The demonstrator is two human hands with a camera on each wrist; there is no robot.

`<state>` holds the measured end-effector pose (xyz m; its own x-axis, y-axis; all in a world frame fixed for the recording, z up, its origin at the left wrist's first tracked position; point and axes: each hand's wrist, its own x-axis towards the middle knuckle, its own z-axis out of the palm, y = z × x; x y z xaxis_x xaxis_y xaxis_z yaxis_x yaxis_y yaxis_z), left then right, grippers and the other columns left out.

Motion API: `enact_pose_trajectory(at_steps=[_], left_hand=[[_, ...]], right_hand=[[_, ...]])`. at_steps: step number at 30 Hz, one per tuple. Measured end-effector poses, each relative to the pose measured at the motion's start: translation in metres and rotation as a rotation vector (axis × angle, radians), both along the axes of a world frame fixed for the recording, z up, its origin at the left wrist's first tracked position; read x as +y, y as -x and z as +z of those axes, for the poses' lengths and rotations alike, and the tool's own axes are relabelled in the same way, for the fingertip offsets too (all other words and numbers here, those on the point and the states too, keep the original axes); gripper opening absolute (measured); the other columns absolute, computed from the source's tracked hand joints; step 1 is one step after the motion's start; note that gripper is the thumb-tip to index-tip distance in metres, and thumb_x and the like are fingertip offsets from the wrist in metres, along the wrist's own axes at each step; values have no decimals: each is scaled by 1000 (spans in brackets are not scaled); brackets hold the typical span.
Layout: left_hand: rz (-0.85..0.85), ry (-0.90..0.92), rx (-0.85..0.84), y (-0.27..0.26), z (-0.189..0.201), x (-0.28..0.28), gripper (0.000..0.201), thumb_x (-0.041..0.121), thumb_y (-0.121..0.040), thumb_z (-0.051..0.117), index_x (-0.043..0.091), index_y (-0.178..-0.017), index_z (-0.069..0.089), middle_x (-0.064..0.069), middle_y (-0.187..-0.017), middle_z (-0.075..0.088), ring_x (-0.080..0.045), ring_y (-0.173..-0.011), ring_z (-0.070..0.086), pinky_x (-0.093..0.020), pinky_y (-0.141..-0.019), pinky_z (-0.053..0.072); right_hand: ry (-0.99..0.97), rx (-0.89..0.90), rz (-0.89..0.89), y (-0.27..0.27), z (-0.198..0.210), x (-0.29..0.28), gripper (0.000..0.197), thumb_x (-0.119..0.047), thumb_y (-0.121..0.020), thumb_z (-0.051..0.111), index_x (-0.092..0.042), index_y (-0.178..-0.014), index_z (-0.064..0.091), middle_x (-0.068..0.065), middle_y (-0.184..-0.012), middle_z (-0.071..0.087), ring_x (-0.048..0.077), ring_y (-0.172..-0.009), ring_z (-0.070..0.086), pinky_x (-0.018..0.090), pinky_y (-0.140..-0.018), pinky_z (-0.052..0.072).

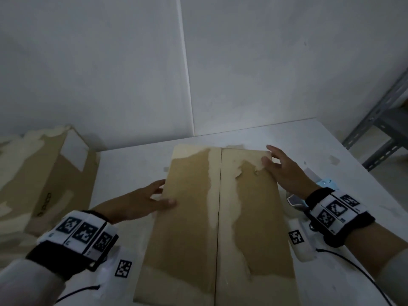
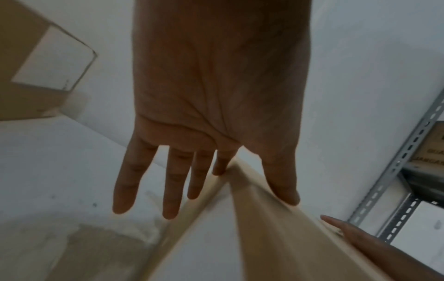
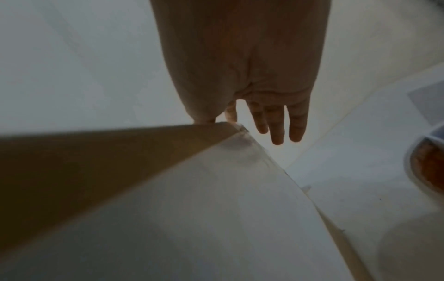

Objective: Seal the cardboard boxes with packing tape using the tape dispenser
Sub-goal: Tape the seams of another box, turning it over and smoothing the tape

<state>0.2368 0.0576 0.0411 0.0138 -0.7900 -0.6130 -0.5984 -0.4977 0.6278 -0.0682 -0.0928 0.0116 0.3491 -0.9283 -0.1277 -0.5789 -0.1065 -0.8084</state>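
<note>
A brown cardboard box (image 1: 194, 228) lies on the white table (image 1: 287, 138) with both top flaps down and a bare seam (image 1: 218, 217) running down its middle. My left hand (image 1: 154, 195) rests at the box's left edge, thumb on top and straight fingers down the side (image 2: 216, 114). At the far right corner, my right hand (image 1: 282, 173) touches the box with straight fingers (image 3: 276, 117). The tape dispenser (image 1: 324, 184), light blue with a tape roll (image 3: 425, 167), lies on the table right of the box, partly hidden under my right wrist.
A second, larger cardboard box (image 1: 44, 177) with a white label stands at the left by the wall. A grey metal shelf rack (image 1: 384, 129) stands past the table's right edge. The white wall (image 1: 198, 62) closes off the back.
</note>
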Motion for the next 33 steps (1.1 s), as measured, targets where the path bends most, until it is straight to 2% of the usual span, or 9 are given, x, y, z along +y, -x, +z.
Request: enact_pose_trajectory(at_steps=[5, 8, 12, 16, 20, 22, 24, 27, 33], left_hand=[[-43, 51, 74, 18, 4, 26, 90, 62, -55, 72, 52, -128, 21, 24, -117, 48, -2, -106, 55, -19, -78, 53], [-16, 96, 25, 20, 5, 32, 93, 66, -57, 67, 45, -136, 23, 13, -130, 50, -10, -117, 52, -32, -93, 51], [-36, 110, -51, 23, 8, 35, 112, 76, -51, 65, 33, -144, 19, 7, -139, 45, -15, -124, 48, -36, -102, 45], [11, 170, -306, 29, 14, 31, 83, 38, -85, 59, 24, -148, 7, -6, -146, 36, -25, -122, 50, -34, -101, 41], [-66, 155, -468, 39, 19, 54, 73, 43, -90, 50, 22, -148, 10, -6, -149, 33, -23, -125, 46, -32, -100, 39], [-114, 88, -411, 47, 20, 78, 89, 54, -83, 54, 23, -149, 3, -2, -155, 17, -20, -136, 32, -31, -108, 31], [-190, 43, -394, 54, 16, 101, 126, 88, -53, 45, 26, -147, -11, 3, -156, -15, -16, -144, 8, -32, -115, 18], [-351, 46, -464, 60, 0, 124, 134, 97, -33, 32, 36, -131, -36, 10, -129, -58, -16, -131, -42, -38, -114, -7], [-368, 161, -639, 62, -15, 125, 105, 85, -57, 14, 25, -126, -39, 6, -132, -50, -15, -122, -49, -34, -109, -17]], right_hand=[[18, 152, 162, 11, 1, 26, 66, -44, -86, 52, -27, -143, 22, -4, -156, 4, 14, -142, 11, 32, -112, 16], [93, 121, 157, 6, -1, 26, 68, -45, -85, 56, -17, -141, 27, 0, -156, 7, 16, -141, 15, 36, -114, 18], [235, 237, 145, -2, 2, 24, 78, -59, -70, 55, -9, -128, 36, 11, -135, 39, 28, -121, 41, 38, -101, 32], [195, 239, 178, -4, 6, 28, 61, -45, -84, 57, -10, -128, 36, 7, -147, 23, 25, -130, 34, 36, -104, 29], [175, 321, 230, 2, 3, 52, 78, -60, -74, 56, -19, -134, 27, 5, -155, -4, 27, -138, 19, 46, -111, 25], [130, 326, 287, 7, 1, 69, 92, -68, -68, 50, -22, -140, 16, 3, -154, -13, 25, -141, 8, 46, -115, 18], [60, 316, 316, 7, -4, 84, 93, -66, -72, 45, -23, -144, 4, 2, -153, -20, 23, -143, -2, 42, -117, 11], [45, 298, 294, -3, -7, 88, 82, -51, -86, 46, -21, -145, -1, 4, -153, -24, 22, -142, -10, 38, -116, 5], [29, 294, 348, -40, 1, 67, 69, -44, -93, 38, -17, -145, 2, 7, -153, -22, 28, -142, -15, 43, -117, 1]])
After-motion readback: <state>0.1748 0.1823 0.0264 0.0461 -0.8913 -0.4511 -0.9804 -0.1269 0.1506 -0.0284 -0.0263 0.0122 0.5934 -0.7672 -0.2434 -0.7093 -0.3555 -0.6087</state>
